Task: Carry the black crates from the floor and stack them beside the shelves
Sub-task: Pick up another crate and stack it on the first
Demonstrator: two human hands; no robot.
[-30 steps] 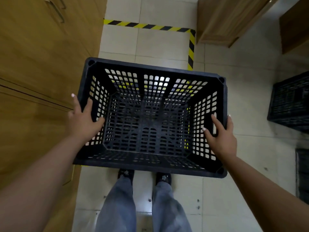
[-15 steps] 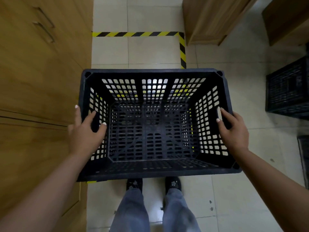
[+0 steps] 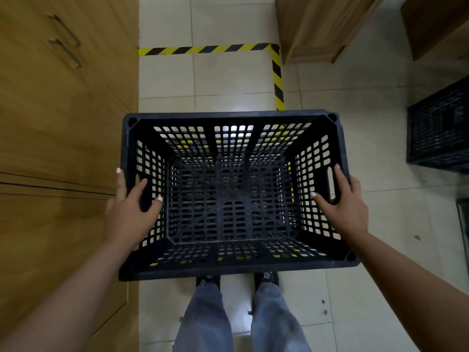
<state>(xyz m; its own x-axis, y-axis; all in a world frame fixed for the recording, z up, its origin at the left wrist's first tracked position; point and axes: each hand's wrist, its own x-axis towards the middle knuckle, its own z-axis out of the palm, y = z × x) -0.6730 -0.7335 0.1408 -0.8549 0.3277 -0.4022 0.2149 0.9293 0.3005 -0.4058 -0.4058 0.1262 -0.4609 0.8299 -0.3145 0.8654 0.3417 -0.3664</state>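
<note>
Seen from above, a person's legs (image 3: 236,316) stand on pale floor tiles (image 3: 228,80). Just above them an empty black crate (image 3: 233,189) hangs at waist height, the left hand (image 3: 129,212) and right hand (image 3: 342,204) each curled over a side wall at its handle slot. It looks stiff, light and grippy. A wooden cabinet (image 3: 58,123) crowds its left edge; ahead, striped floor tape (image 3: 276,72) frames open floor, with another crate (image 3: 439,133) far right
</note>
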